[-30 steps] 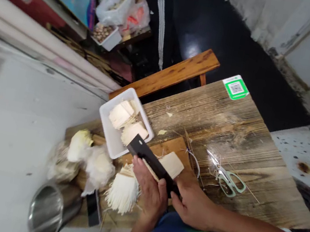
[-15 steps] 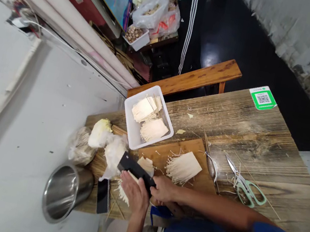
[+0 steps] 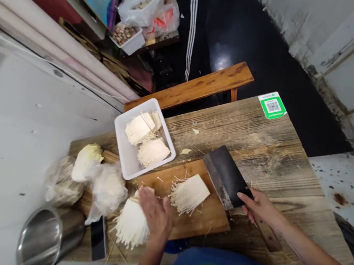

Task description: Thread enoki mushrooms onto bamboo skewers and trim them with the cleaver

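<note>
My right hand (image 3: 258, 206) grips a dark cleaver (image 3: 227, 175) by its handle, with the blade over the right end of the wooden cutting board (image 3: 213, 216). My left hand (image 3: 155, 215) lies at the board's left side, fingers stretched out and thumb apart, touching a fanned bunch of enoki mushrooms (image 3: 131, 225). Its fingers partly cover the bunch's base end. Between my hands, a second enoki bunch (image 3: 190, 193) lies flat on the board. Beyond the board stands a white plastic tub (image 3: 124, 160) with several enoki bunches inside.
Left of the board are a napa cabbage (image 3: 86, 162), plastic bags (image 3: 108, 189), a phone (image 3: 98, 237) and a steel pot (image 3: 42, 236). A QR-code card (image 3: 273, 106) lies at the table's far edge. Past a wooden bench (image 3: 195, 85), a person's striped trouser leg (image 3: 191, 30) shows.
My right hand has carried the cleaver from the left bunch to the board's right end. My left hand stays by that bunch. The cleaver and arm now hide the scissors. The view has shifted.
</note>
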Motion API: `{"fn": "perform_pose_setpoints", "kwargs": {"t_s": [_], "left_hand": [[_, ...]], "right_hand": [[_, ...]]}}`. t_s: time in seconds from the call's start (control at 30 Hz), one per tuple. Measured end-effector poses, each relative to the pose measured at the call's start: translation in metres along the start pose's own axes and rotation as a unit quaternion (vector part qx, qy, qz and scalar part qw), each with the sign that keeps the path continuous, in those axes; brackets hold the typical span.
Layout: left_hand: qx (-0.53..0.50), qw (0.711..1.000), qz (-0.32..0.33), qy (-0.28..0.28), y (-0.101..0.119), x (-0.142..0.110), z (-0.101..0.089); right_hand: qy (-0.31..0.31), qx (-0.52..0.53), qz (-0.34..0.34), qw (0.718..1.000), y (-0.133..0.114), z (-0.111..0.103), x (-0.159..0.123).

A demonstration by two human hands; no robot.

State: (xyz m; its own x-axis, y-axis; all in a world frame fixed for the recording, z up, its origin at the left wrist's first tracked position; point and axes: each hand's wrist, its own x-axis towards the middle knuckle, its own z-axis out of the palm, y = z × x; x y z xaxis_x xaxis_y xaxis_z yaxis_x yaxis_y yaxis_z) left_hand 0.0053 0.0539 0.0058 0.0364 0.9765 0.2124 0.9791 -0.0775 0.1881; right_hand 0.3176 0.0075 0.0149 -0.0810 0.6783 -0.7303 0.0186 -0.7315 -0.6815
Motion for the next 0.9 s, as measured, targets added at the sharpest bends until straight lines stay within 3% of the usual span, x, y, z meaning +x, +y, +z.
{"fn": "perform_pose_setpoints", "kwargs": {"t_s": [0.13,0.23,0.4,0.9], "left_hand": [[-0.052,0.989,0.092,-0.106,0.073,-0.003,0.029],[-0.051,0.983,0.117,-0.128,0.100,-0.006,0.046],[-0.041,0.982,0.135,-0.126,0.100,-0.006,0.053],[-0.042,0.981,0.135,-0.130,0.100,-0.006,0.053]], "right_hand": [[-0.043,0.008,0.022,0.999,0.019,-0.001,0.007],[-0.068,0.006,0.005,0.998,0.024,0.002,0.012],[-0.116,-0.001,-0.016,0.993,0.026,-0.003,0.018],[-0.147,-0.026,-0.007,0.989,0.027,-0.011,0.021]]}}
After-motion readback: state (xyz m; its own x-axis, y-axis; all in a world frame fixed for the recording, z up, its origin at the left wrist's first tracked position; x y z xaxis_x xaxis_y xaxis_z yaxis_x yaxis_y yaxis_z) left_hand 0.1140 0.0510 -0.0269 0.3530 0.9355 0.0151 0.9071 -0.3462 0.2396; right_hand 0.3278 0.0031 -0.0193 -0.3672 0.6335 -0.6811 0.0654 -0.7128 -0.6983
